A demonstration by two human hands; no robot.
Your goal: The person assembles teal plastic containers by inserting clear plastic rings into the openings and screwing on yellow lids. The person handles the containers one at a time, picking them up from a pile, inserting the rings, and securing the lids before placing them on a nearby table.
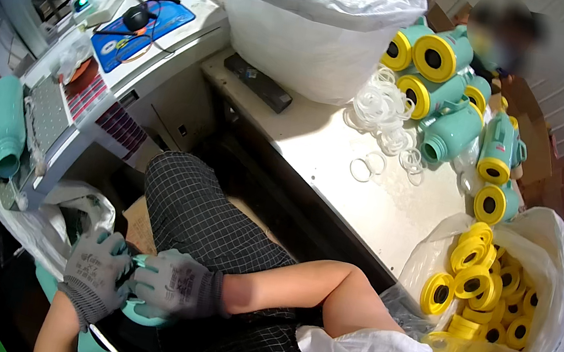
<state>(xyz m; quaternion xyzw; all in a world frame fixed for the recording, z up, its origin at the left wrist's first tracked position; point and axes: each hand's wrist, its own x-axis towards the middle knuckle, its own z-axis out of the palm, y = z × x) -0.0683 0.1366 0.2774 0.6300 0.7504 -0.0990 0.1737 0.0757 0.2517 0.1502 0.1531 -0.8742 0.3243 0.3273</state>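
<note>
Both my hands wear grey knit gloves with teal-coated palms and fingers, and they meet low at the left, beside my lap. My left hand (pixel 94 275) is closed, its fingers curled toward the right one. My right hand (pixel 173 284) reaches across my body, also closed. Between and under them shows the rounded teal edge of what looks like a bottle (pixel 143 315), mostly hidden by the gloves. More teal bottles (pixel 91 347) peek out below my hands. A white plastic bag (pixel 46 222) lies just beyond my left hand.
A teal bottle (pixel 5 126) lies by the left desk (pixel 208 18), which carries a blue mat (pixel 165 26). On the white table (pixel 311 177) are a big white sack (pixel 298 37), clear rings (pixel 376 106) and teal bottles with yellow bases (pixel 465 128). A bag (pixel 553 296) at right holds yellow rings.
</note>
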